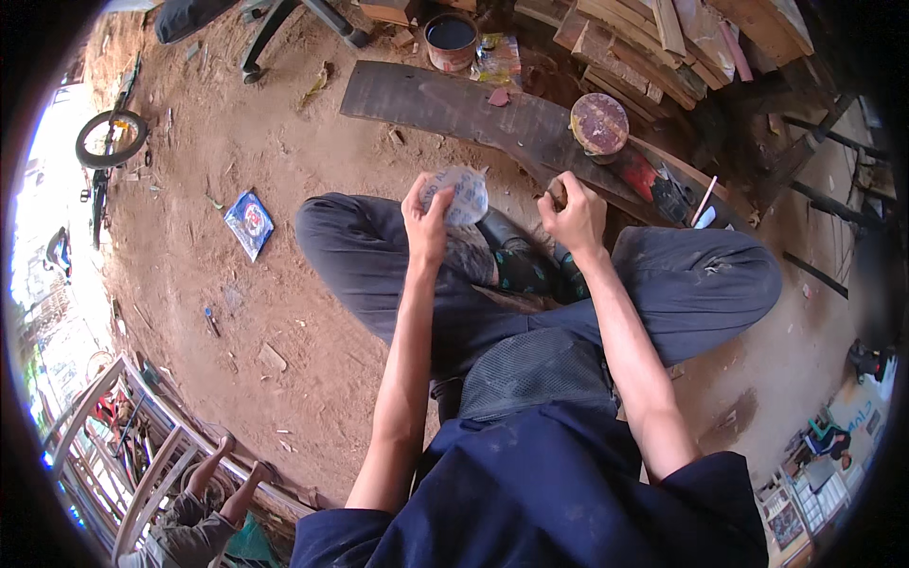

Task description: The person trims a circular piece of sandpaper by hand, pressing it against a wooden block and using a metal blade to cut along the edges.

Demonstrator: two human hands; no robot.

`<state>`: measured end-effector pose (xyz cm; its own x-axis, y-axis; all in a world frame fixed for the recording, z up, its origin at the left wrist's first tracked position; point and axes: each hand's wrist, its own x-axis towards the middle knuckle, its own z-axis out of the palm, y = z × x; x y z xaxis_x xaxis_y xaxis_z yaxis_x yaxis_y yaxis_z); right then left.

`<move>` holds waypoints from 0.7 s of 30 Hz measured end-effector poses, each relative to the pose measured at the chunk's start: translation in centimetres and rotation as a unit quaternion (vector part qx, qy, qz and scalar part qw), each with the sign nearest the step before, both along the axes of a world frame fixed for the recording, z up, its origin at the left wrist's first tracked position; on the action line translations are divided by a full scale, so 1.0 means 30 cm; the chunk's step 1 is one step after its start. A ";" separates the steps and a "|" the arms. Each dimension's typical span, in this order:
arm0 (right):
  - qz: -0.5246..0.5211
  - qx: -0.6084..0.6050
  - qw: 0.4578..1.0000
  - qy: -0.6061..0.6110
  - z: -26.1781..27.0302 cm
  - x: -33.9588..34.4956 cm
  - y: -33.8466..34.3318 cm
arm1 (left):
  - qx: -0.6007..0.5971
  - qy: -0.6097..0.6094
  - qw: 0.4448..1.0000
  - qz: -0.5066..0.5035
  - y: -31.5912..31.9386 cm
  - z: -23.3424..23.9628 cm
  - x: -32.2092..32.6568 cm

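Note:
Between the thumb and fingers of my left hand [428, 220] is a round, pale disc [465, 197] with printed writing on its face, perhaps the back of a sanding disc. My right hand [579, 215] is curled around a small brownish piece [558, 192], mostly hidden by the fingers. Both hands are above my crossed legs, apart from each other. Beyond them a dark wooden plank [433, 103] lies across the ground. On it are a small reddish scrap [499, 97] and a round can with a paint-stained lid [599, 124].
An open can of dark liquid [452, 41] stands behind the plank, near stacked timber offcuts [625, 60]. A blue packet [248, 224] lies on the dirt floor to the left. A bicycle wheel [111, 138] is farther left. Another person's legs [213, 490] show at lower left.

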<state>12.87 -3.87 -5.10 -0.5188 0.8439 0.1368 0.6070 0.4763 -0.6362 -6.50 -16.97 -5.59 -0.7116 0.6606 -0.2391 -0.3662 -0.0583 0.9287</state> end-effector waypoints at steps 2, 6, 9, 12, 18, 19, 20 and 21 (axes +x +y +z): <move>0.021 0.003 1.000 -0.004 -0.023 0.024 -0.010 | -0.099 0.090 0.986 -0.094 -0.037 0.049 -0.005; 0.052 0.071 0.996 -0.032 -0.051 0.016 -0.027 | -0.075 0.254 0.946 -0.186 -0.027 0.121 0.003; 0.073 0.089 0.993 0.017 -0.055 -0.008 -0.020 | -0.129 0.218 0.940 -0.228 -0.026 0.157 -0.004; 0.070 0.029 0.997 0.009 -0.019 -0.016 -0.034 | -0.083 0.201 0.959 -0.185 -0.016 0.154 0.010; 0.029 -0.276 0.952 0.133 -0.064 -0.016 -0.071 | -0.089 0.190 0.957 -0.198 -0.017 0.152 0.021; 0.019 -0.336 0.916 0.218 -0.079 -0.027 -0.084 | -0.091 0.190 0.957 -0.201 -0.016 0.149 0.029; 0.010 -0.394 0.869 0.300 -0.072 -0.038 -0.093 | -0.092 0.201 0.956 -0.195 -0.022 0.149 0.037; 0.008 -0.397 0.867 0.301 -0.063 -0.033 -0.087 | -0.092 0.212 0.954 -0.189 -0.027 0.148 0.044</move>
<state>11.88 -6.48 -6.99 -0.5680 0.7894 -0.2328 0.0478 -0.2507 -0.9669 -5.19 -17.79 -1.15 -0.4903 0.8633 -0.1198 0.0824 0.1827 0.9797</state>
